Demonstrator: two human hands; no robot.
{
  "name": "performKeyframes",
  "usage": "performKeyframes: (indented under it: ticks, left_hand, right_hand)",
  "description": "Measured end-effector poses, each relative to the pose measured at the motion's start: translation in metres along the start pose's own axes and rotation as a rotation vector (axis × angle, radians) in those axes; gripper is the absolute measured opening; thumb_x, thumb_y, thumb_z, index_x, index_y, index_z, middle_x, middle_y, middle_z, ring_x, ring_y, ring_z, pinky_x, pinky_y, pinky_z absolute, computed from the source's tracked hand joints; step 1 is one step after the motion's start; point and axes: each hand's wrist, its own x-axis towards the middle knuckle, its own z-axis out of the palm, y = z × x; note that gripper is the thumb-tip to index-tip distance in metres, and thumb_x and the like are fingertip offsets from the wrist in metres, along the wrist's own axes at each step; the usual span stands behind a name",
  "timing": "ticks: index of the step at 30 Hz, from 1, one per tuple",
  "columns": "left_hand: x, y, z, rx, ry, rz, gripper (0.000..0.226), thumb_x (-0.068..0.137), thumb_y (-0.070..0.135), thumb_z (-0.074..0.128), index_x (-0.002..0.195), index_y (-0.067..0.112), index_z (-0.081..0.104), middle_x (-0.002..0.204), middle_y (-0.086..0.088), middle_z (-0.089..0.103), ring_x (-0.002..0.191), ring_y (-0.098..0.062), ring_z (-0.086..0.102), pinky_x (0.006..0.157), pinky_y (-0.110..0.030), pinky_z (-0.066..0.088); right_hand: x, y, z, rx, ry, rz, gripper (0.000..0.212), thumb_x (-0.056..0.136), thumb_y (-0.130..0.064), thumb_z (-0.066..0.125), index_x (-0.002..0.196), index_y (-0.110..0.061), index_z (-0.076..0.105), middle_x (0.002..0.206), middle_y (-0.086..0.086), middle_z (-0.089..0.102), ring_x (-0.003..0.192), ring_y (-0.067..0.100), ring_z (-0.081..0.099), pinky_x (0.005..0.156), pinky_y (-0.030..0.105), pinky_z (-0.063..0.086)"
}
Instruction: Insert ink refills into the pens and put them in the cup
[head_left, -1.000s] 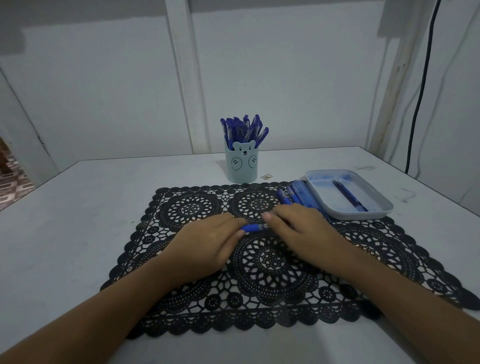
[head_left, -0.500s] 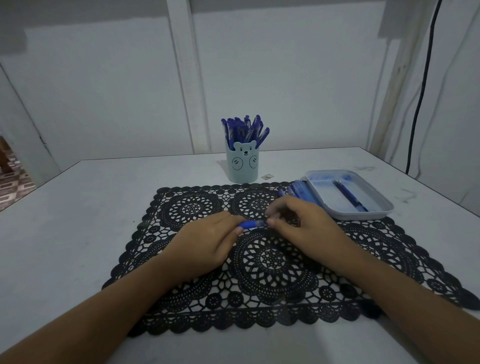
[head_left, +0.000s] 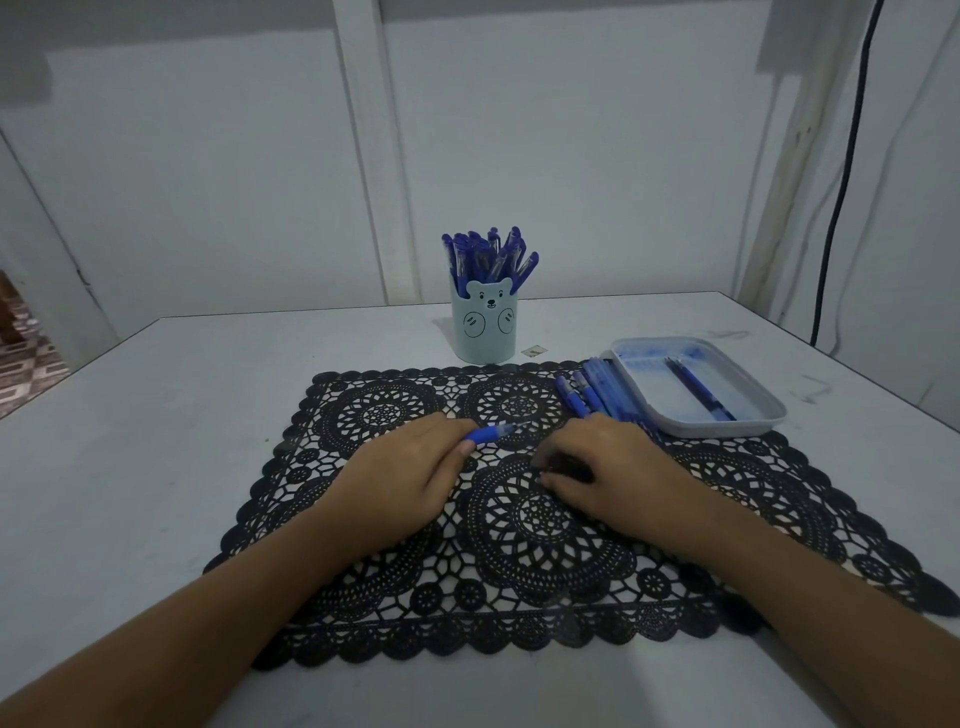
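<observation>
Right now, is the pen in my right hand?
No, the left hand grips the pen, while the right hand rests on the mat, apart from it.

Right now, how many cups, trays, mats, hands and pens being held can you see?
Light blue plastic bear cup: 1
Pale shallow plastic tray: 1
Black lace mat: 1
Hands, left hand and right hand: 2
Blue pen held in left hand: 1
Total: 6

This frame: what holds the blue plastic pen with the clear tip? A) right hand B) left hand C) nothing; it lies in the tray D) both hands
B: the left hand pinches the blue plastic pen; the right hand rests apart on the black lace placemat.
</observation>
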Motion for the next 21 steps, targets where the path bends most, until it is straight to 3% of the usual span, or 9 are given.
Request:
performKeyframes:
  ticks: [3, 6, 8, 12, 16, 19, 21]
  left_hand:
    - [0.0, 0.0, 0.0, -0.013, -0.017, 0.008, 0.051, 0.09, 0.043, 0.022, 0.117, 0.017, 0.057, 0.085, 0.019, 0.046, 0.07, 0.004, 0.041, 0.059, -0.005, 0.032]
    - [0.0, 0.001, 0.0, -0.01, -0.025, 0.017, 0.05, 0.09, 0.043, 0.023, 0.116, 0.018, 0.057, 0.083, 0.02, 0.044, 0.072, 0.003, 0.041, 0.06, -0.005, 0.031]
    - [0.0, 0.003, 0.0, 0.014, -0.035, 0.035, 0.046, 0.091, 0.04, 0.025, 0.114, 0.018, 0.059, 0.082, 0.02, 0.043, 0.073, 0.003, 0.041, 0.059, -0.005, 0.03]
    - [-0.001, 0.002, 0.0, 0.045, -0.067, 0.082, 0.039, 0.093, 0.036, 0.03, 0.112, 0.018, 0.059, 0.083, 0.012, 0.055, 0.073, -0.001, 0.048, 0.063, -0.014, 0.037]
    - [-0.001, 0.001, -0.001, 0.009, -0.036, 0.059, 0.042, 0.092, 0.039, 0.027, 0.113, 0.019, 0.058, 0.081, 0.019, 0.046, 0.072, 0.003, 0.043, 0.059, -0.008, 0.032]
    - [0.0, -0.004, -0.001, -0.007, -0.008, -0.008, 0.05, 0.09, 0.045, 0.022, 0.116, 0.02, 0.057, 0.084, 0.017, 0.05, 0.074, 0.001, 0.046, 0.062, -0.007, 0.034]
    - [0.0, -0.008, -0.002, -0.011, 0.017, -0.077, 0.046, 0.092, 0.045, 0.026, 0.117, 0.02, 0.056, 0.086, 0.013, 0.054, 0.075, -0.001, 0.049, 0.063, -0.009, 0.035]
  right_hand:
    - [-0.001, 0.003, -0.004, 0.084, 0.07, 0.009, 0.02, 0.086, -0.034, 0.058, 0.105, -0.027, 0.061, 0.1, -0.012, 0.057, 0.092, 0.001, 0.049, 0.086, 0.02, 0.041]
    - [0.001, 0.002, -0.008, 0.232, 0.266, 0.068, 0.013, 0.089, -0.029, 0.054, 0.098, -0.024, 0.062, 0.088, -0.017, 0.056, 0.081, -0.007, 0.051, 0.071, 0.003, 0.037]
    - [0.001, -0.004, -0.007, 0.328, 0.316, 0.072, 0.01, 0.087, -0.03, 0.056, 0.095, -0.027, 0.061, 0.085, -0.018, 0.059, 0.08, -0.005, 0.055, 0.071, 0.003, 0.039]
    - [0.003, -0.013, 0.003, 0.342, 0.216, 0.037, 0.014, 0.084, -0.029, 0.062, 0.097, -0.026, 0.066, 0.089, -0.014, 0.065, 0.081, -0.001, 0.057, 0.072, 0.009, 0.043]
    - [0.003, -0.01, -0.003, 0.453, 0.235, 0.109, 0.01, 0.085, -0.024, 0.061, 0.081, -0.032, 0.061, 0.079, -0.01, 0.064, 0.066, -0.004, 0.053, 0.06, 0.007, 0.041]
    - [0.001, 0.004, -0.015, 0.597, 0.321, 0.221, 0.013, 0.088, -0.016, 0.057, 0.08, -0.027, 0.059, 0.076, -0.006, 0.063, 0.066, 0.0, 0.054, 0.057, 0.009, 0.043]
    - [0.004, 0.016, -0.021, 0.698, 0.476, 0.314, 0.016, 0.087, -0.011, 0.057, 0.078, -0.023, 0.058, 0.075, -0.001, 0.061, 0.065, 0.009, 0.052, 0.055, 0.014, 0.043]
